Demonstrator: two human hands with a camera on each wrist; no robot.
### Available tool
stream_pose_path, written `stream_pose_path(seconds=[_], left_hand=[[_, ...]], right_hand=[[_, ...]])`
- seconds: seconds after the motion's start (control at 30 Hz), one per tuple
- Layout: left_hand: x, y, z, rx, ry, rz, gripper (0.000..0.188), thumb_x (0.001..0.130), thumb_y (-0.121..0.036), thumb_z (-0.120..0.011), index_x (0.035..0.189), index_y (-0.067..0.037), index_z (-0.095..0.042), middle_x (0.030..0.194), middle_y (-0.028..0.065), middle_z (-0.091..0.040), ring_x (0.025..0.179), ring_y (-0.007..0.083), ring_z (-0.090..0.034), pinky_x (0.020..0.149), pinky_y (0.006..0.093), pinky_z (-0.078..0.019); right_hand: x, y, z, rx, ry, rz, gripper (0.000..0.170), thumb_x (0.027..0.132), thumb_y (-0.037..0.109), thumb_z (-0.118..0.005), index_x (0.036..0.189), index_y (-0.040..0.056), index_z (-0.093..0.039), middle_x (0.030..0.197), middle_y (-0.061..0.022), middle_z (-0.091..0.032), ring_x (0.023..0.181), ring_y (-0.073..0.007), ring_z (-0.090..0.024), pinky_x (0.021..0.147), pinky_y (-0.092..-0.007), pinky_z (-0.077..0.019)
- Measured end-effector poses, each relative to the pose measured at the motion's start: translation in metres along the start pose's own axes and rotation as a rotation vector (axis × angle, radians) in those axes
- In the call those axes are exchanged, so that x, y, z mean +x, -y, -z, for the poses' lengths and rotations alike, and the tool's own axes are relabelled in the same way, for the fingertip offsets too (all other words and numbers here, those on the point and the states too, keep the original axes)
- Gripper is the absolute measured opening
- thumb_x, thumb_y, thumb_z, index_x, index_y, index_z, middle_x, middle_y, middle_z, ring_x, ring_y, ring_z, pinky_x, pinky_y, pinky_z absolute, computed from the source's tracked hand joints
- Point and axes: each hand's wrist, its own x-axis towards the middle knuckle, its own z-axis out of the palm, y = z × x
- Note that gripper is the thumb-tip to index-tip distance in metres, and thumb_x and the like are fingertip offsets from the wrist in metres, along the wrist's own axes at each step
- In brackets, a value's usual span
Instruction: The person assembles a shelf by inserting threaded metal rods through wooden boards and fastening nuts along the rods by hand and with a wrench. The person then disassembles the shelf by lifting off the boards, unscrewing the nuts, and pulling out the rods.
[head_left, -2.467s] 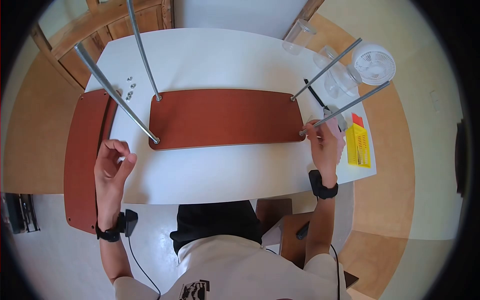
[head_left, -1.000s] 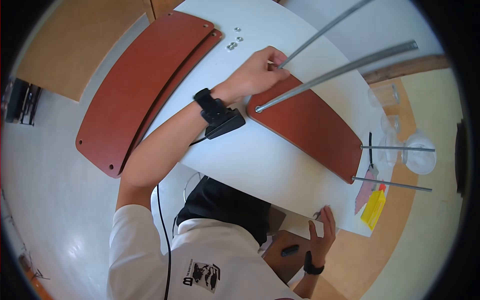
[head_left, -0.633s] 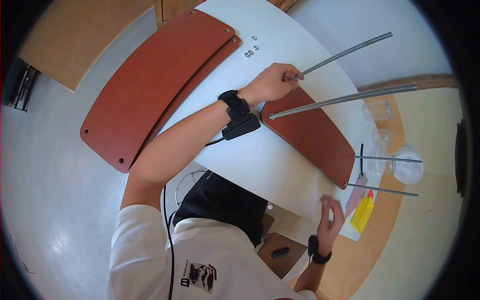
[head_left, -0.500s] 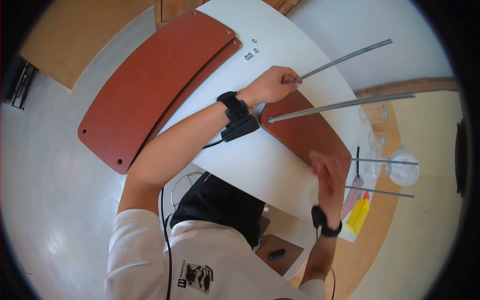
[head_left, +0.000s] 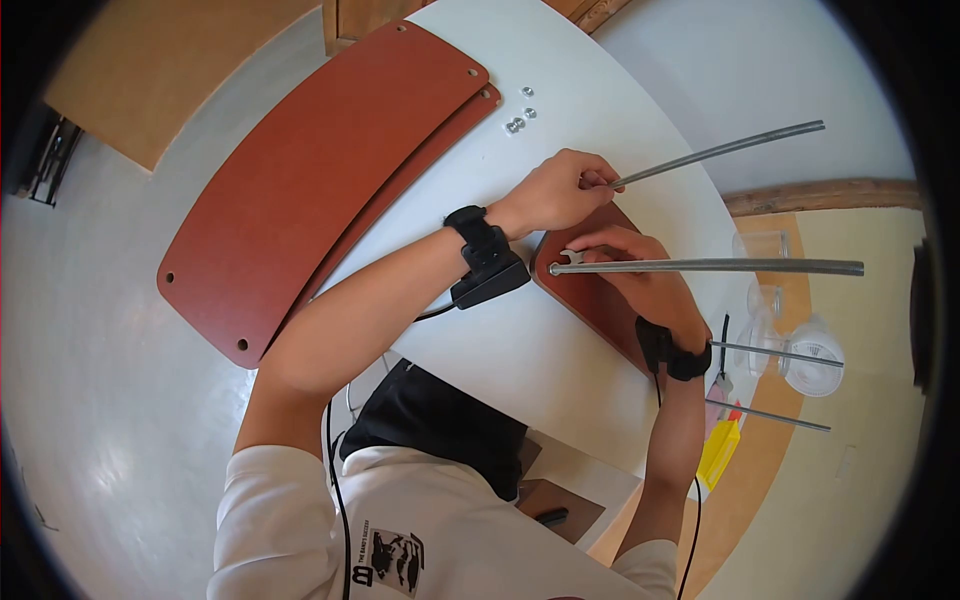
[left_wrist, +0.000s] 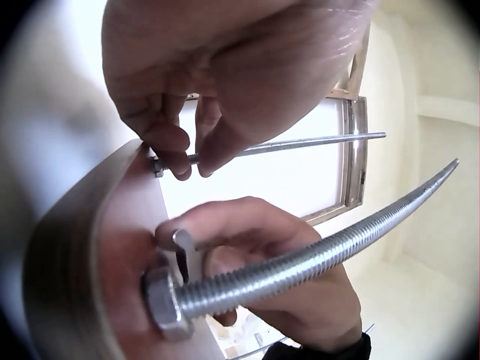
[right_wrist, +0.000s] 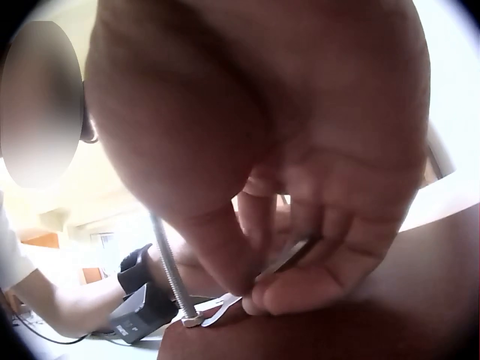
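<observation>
A red-brown board (head_left: 600,300) carries upright threaded rods at its corners. My left hand (head_left: 560,192) pinches the base of the far rod (head_left: 720,151), just above a nut (left_wrist: 157,166) in the left wrist view. My right hand (head_left: 640,268) holds a small open-ended wrench (head_left: 572,256) over the board, beside the near rod (head_left: 760,266). In the right wrist view the wrench (right_wrist: 223,306) is pinched between thumb and fingers, its head by the nut (right_wrist: 193,321) at that rod's base. A larger nut (left_wrist: 166,302) sits on the board there.
Two more red-brown boards (head_left: 330,170) lie stacked at the left of the white table (head_left: 480,340). Several loose nuts (head_left: 528,92) lie nearby. Beyond the far rods (head_left: 770,352) are a yellow basket (head_left: 718,455), clear jars (head_left: 762,300) and a white fan (head_left: 815,355).
My left hand went from empty to pinching the far rod. My right hand left the far-right corner, came up with the wrench and moved over the board to the near rod.
</observation>
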Motion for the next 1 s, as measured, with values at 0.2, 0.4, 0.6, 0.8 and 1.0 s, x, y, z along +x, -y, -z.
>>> stream_pose_path(seconds=[0.2, 0.4, 0.6, 0.8, 1.0], left_hand=[[-0.003, 0.003, 0.003, 0.029, -0.041, -0.024, 0.026, 0.1, -0.019, -0.064, 0.115, -0.001, -0.073, 0.098, 0.0043, -0.07, 0.089, 0.0122, -0.059, 0.081, 0.0282, -0.049], [-0.002, -0.002, -0.001, 0.01, 0.003, 0.001, 0.026, 0.101, -0.019, -0.063, 0.117, -0.002, -0.072, 0.101, 0.0033, -0.07, 0.09, 0.0115, -0.058, 0.082, 0.0274, -0.0483], [-0.003, -0.001, 0.0, -0.003, 0.012, -0.002, 0.025, 0.101, -0.019, -0.063, 0.118, -0.003, -0.072, 0.103, 0.003, -0.07, 0.092, 0.0115, -0.057, 0.083, 0.027, -0.0482], [-0.004, -0.004, 0.001, -0.027, 0.012, -0.004, 0.024, 0.101, -0.019, -0.064, 0.117, -0.004, -0.073, 0.101, 0.003, -0.071, 0.09, 0.0112, -0.058, 0.083, 0.0271, -0.0493], [-0.002, 0.002, 0.0, -0.055, 0.003, -0.038, 0.022, 0.101, -0.017, -0.065, 0.115, -0.003, -0.073, 0.096, 0.0024, -0.07, 0.086, 0.011, -0.059, 0.08, 0.027, -0.0496]], right_hand=[[-0.022, 0.007, -0.019, -0.075, -0.181, -0.039, 0.016, 0.092, 0.0, -0.069, 0.107, 0.0032, -0.074, 0.093, -0.0061, -0.071, 0.078, -0.015, -0.063, 0.067, -0.0308, -0.0483], [-0.043, -0.002, -0.014, -0.233, -0.351, 0.063, 0.012, 0.093, 0.005, -0.071, 0.104, 0.0017, -0.074, 0.092, -0.0048, -0.07, 0.074, -0.0126, -0.061, 0.067, -0.0268, -0.048], [-0.02, 0.004, -0.002, 0.136, -0.119, -0.21, 0.015, 0.1, 0.011, -0.065, 0.107, -0.0007, -0.072, 0.095, -0.0062, -0.071, 0.077, -0.0116, -0.063, 0.072, -0.0257, -0.05], [0.015, -0.003, 0.004, 0.114, 0.033, -0.115, 0.014, 0.101, 0.012, -0.066, 0.107, 0.001, -0.072, 0.09, -0.0025, -0.071, 0.082, -0.0082, -0.063, 0.074, -0.0237, -0.0494], [0.017, -0.007, 0.005, -0.017, 0.093, -0.104, 0.012, 0.101, 0.012, -0.065, 0.105, 0.0013, -0.071, 0.092, -0.0029, -0.07, 0.083, -0.0089, -0.062, 0.072, -0.026, -0.0481]])
